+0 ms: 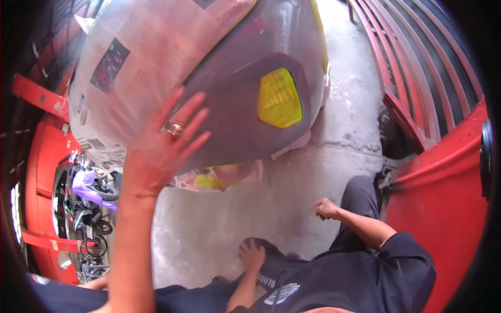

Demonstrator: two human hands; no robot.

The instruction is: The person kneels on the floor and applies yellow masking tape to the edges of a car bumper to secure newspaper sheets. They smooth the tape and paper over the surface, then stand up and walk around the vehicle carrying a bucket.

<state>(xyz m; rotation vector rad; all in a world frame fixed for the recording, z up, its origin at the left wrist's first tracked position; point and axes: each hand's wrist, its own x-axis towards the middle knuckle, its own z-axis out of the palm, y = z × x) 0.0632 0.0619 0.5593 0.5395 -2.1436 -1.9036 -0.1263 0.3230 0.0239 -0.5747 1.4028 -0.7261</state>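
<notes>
Fingers apart, my left hand [253,254] rests low on dark cloth near my left knee and holds nothing. My right hand [326,208] hangs beside my raised right knee [361,190], its fingers curled in, with no object showing in it. Beyond both stands a large grey vehicle body [229,120], partly masked with newspaper [141,57]. A yellow five-sided patch [281,98] sits on its grey face. From the left, another person's blurred hand [164,138], wearing a ring, reaches up close in front of the grey surface, fingers spread; contact cannot be made out.
Red metal slats [417,68] and a red panel [438,229] stand at the right. Motorcycles [94,219], one with purple bodywork, are parked at the left by red beams [42,96]. Concrete floor [209,219] lies between. A person in navy clothing [62,297] is close at my left.
</notes>
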